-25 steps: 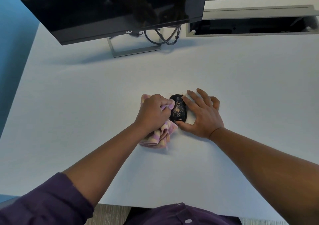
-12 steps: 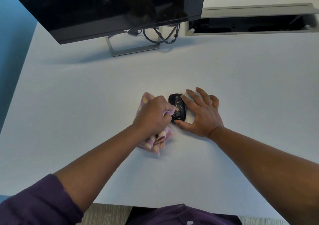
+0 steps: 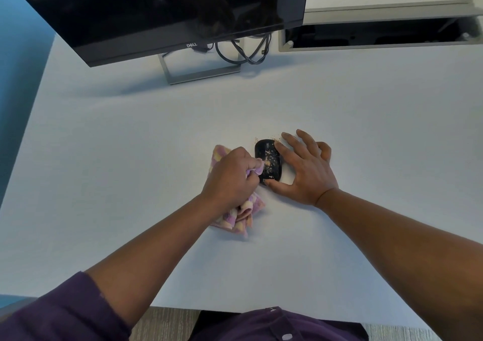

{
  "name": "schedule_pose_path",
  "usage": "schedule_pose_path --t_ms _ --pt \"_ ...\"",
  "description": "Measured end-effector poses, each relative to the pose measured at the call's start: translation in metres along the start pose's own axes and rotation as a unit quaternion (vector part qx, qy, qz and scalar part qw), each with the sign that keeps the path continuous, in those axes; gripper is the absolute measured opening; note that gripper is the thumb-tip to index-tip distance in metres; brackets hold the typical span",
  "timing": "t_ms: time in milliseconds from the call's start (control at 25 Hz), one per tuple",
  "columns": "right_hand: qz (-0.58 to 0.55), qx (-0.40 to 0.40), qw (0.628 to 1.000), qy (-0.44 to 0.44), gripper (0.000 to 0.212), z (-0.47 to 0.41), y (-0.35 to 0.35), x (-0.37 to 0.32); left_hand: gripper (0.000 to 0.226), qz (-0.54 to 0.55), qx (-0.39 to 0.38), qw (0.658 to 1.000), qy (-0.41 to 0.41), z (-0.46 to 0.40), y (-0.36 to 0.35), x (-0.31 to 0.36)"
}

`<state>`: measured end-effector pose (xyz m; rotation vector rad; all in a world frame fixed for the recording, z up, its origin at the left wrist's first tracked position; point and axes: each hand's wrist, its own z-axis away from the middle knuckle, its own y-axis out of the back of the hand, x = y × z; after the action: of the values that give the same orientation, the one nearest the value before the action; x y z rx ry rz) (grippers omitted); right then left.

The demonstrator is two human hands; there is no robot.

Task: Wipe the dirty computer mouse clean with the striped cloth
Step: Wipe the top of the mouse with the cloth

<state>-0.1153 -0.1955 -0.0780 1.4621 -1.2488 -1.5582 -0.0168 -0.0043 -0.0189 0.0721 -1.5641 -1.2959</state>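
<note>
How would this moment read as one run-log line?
left hand: grips striped cloth at mouse | right hand: steadies mouse | crumbs visible on mouse

A dark purple buttoned shirt [image 3: 274,325], its left sleeve [image 3: 60,312] pushed up the forearm.

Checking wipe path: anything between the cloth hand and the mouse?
Nothing visible. The left hand grips the cloth, its bunched tip at the mouse's left edge. The right hand holds the mouse from the right; the dirty top is bare.

Dell monitor [image 3: 167,11], black cables [image 3: 245,53], white desk [image 3: 130,157]
</note>
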Motion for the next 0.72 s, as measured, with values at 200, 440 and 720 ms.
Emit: schedule_pose_path --t_ms 200,440,720 --pt "0.003 0.003 1.000 0.005 0.091 0.000 0.000 0.002 0.031 -0.011 -0.001 1.000 -0.026 0.018 -0.009 0.002" --pt "0.016 -0.014 1.000 0.005 0.093 0.002 0.003 0.000 0.025 -0.008 -0.013 1.000 -0.007 0.031 -0.012 0.006" --pt "-0.056 0.023 0.997 -0.039 0.082 0.021 0.017 -0.013 0.024 0.045 0.033 0.998 0.023 0.045 -0.007 0.011"
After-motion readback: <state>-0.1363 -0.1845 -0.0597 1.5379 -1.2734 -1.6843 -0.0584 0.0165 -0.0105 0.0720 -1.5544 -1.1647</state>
